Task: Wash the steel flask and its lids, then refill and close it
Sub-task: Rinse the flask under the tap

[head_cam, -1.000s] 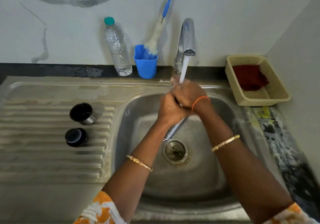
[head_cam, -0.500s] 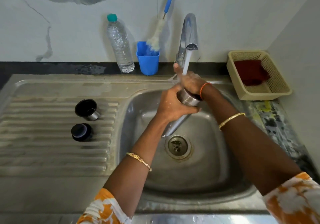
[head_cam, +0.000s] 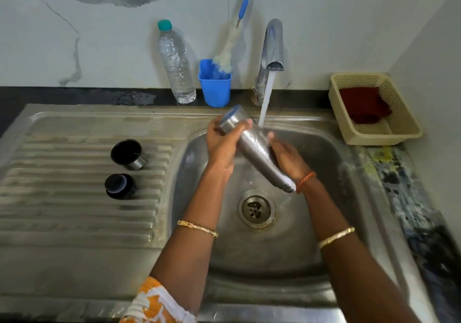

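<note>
Steel flask (head_cam: 252, 145) slanted between both hands (head_cam: 254, 148)

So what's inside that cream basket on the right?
A dark red cloth lies crumpled in the basket, toward its back half; the front part of its mesh floor shows bare. Whatever might sit under the cloth is covered, so I can't tell.

My left hand (head_cam: 220, 145) gripping the steel flask (head_cam: 254, 148) near its base, my right hand (head_cam: 289, 158) cupping its body, flask tilted over the sink (head_cam: 349, 223), tap (head_cam: 273, 46) running, two lids (head_cam: 126, 154) on the drainboard (head_cam: 62, 223)
</note>
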A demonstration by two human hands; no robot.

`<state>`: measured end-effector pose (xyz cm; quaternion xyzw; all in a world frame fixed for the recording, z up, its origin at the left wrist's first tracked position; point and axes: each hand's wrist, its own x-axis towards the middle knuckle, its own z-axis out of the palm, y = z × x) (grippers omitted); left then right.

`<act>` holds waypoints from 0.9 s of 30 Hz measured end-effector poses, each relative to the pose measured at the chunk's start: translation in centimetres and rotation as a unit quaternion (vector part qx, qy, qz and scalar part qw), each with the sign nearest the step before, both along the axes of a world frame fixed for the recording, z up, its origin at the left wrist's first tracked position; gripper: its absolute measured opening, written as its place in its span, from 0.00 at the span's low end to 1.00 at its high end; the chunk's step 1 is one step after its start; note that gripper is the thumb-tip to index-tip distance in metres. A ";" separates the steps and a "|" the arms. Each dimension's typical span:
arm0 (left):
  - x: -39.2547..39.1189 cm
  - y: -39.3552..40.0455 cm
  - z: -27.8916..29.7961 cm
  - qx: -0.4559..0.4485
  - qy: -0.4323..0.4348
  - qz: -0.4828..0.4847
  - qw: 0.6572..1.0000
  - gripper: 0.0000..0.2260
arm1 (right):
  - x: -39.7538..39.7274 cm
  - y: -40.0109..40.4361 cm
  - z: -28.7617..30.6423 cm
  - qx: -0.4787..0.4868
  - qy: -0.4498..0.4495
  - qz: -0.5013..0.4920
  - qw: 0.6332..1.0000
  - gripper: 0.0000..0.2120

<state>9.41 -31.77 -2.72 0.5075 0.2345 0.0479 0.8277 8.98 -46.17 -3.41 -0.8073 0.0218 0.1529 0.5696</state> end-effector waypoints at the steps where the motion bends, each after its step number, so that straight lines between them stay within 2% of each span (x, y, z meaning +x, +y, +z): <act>1: 0.1 0.3 -0.1 -0.049 0.010 0.026 0.998 0.26 | -1.0 -0.3 -0.8 -0.012 -0.019 -0.052 0.998 0.17; 4: -0.4 0.6 -1.4 -0.122 0.049 0.079 0.988 0.22 | -2.1 -1.7 -2.5 0.044 0.006 -0.228 0.973 0.11; 7: -1.9 0.8 -2.8 -0.196 0.111 0.098 0.969 0.20 | -2.4 -2.4 -3.0 0.165 0.106 -0.307 0.931 0.13; 9: -2.7 0.8 -3.8 -0.250 0.131 0.101 0.954 0.16 | -1.9 -2.3 -2.8 0.261 0.106 -0.369 0.886 0.19; 10: -3.1 0.7 -4.3 -0.271 0.139 0.101 0.947 0.14 | -1.4 -2.2 -2.5 0.274 0.079 -0.384 0.878 0.20; 12: -3.7 0.4 -5.4 -0.295 0.156 0.093 0.938 0.13 | -0.1 -1.6 -1.1 0.221 -0.001 -0.372 0.902 0.19; 15: -4.2 0.5 -7.0 -0.290 0.201 0.044 0.935 0.16 | 2.1 0.0 1.6 0.136 -0.142 -0.244 0.950 0.13; 17: -4.2 0.6 -7.4 -0.235 0.242 -0.029 0.941 0.17 | 3.2 1.2 2.9 0.067 -0.224 -0.122 0.965 0.12; 19: -4.2 0.4 -6.4 -0.115 0.281 -0.120 0.945 0.13 | 3.9 2.3 3.3 0.014 -0.248 -0.024 0.968 0.12; 20: -4.0 0.3 -5.9 -0.047 0.273 -0.150 0.949 0.12 | 4.4 2.7 3.2 -0.007 -0.245 0.007 0.969 0.12; 23: -2.9 -0.6 -4.8 0.143 0.130 -0.212 0.958 0.29 | 5.3 3.4 3.3 -0.080 -0.259 0.055 0.961 0.10; 25: -2.0 -1.6 -4.0 0.197 0.039 -0.223 0.954 0.30 | 5.6 3.8 3.2 -0.111 -0.291 0.082 0.947 0.09; 27: -0.9 -2.0 -4.0 0.237 -0.019 -0.168 0.957 0.33 | 5.9 4.1 3.2 -0.115 -0.274 0.090 0.951 0.09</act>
